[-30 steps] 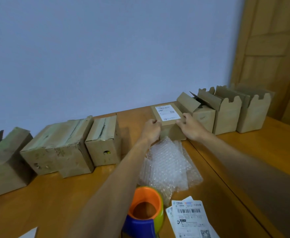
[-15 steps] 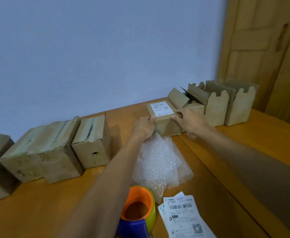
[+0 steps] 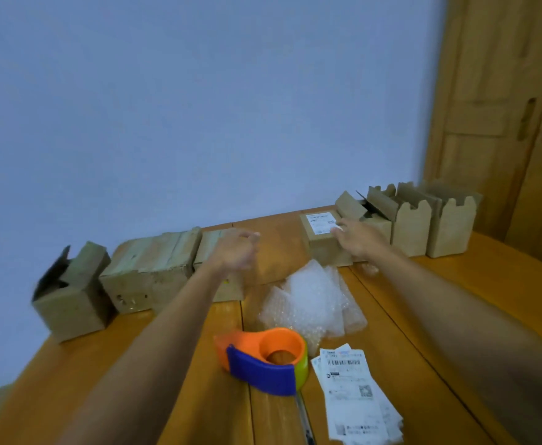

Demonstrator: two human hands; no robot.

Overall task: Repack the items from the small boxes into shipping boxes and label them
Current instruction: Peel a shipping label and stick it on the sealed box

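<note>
A small sealed cardboard box (image 3: 322,248) with a white shipping label (image 3: 320,222) on top stands at the back of the wooden table (image 3: 455,316). My right hand (image 3: 357,237) hovers over its right top edge, fingers spread and loose. My left hand (image 3: 237,252) hangs in the air left of it, in front of a closed box (image 3: 213,255), fingers loosely curled and holding nothing. Three open small boxes (image 3: 412,226) stand in a row to the right of the labelled box.
Bubble wrap (image 3: 311,300) lies in the table's middle. In front of it sit an orange and blue tape dispenser (image 3: 263,361) and a stack of shipping labels (image 3: 353,387). Worn boxes (image 3: 147,274) and an open box (image 3: 70,297) line the left. A wooden door (image 3: 503,107) stands right.
Both hands have let go of the labelled box, which stays beside the open boxes. My left hand has moved left toward the closed boxes. The view has tilted up and left.
</note>
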